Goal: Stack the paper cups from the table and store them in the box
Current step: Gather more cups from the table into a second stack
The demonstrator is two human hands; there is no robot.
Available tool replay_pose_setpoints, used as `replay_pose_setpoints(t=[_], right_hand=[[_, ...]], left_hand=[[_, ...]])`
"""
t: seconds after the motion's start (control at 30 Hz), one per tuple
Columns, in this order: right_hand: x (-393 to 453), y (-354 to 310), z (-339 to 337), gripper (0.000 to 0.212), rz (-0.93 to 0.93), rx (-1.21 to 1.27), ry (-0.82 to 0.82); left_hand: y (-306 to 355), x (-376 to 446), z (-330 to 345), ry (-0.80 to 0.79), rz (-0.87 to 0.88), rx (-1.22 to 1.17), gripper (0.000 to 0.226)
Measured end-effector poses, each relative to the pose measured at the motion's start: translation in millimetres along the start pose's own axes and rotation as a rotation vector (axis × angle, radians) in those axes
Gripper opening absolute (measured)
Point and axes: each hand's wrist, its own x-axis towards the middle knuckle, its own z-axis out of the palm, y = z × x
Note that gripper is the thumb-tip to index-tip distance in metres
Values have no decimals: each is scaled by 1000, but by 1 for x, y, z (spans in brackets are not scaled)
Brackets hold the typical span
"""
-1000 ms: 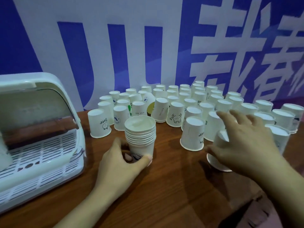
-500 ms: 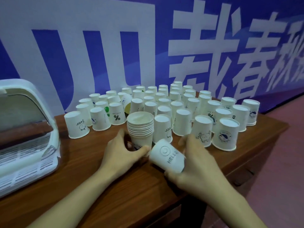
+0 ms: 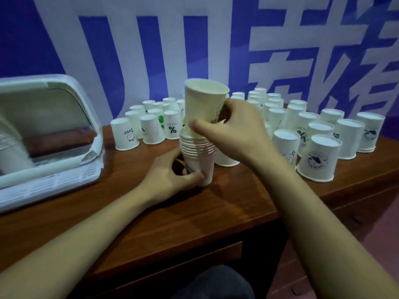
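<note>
- Right hand (image 3: 233,128) pinches a single paper cup (image 3: 205,104), mouth up, directly above the stack (image 3: 197,152), its base at the stack's top rim.
- Left hand (image 3: 170,175) grips the stack's base on the table (image 3: 216,212); both axes upright, roughly aligned.
- Box (image 3: 49,134) sits well left.
</note>
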Motion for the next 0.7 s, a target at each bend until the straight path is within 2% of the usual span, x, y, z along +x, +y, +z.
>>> replay_pose_setpoints(t=[0.1,0.13,0.2,0.23,0.3,0.4,0.53,0.57,0.7], right_hand=[[3,13,7,50,1,-110,-88],[2,17,5,63,15,-119,-126],[-3,23,0,101,60,-49,-180],[-6,25,-3,110,70,41,-169],[-8,27,-2,107,63,175,-126],[-5,25,3,95,2,120,-134],[-2,26,20,45,-51,88,-138],[-1,31,27,43,-65,69,-114],[9,50,34,77,-119,-169,-161]], left_hand=[[-3,-1,1,23,-5,-3,48],[-5,-1,1,26,-14,-11,48],[-7,0,2,23,-16,-20,48],[-7,0,2,20,-11,-17,49],[-6,-1,2,29,9,-22,50],[-4,1,3,46,16,-31,50],[-7,4,3,32,2,-64,63],[-8,5,3,34,3,-65,65],[-8,7,4,56,0,-62,64]])
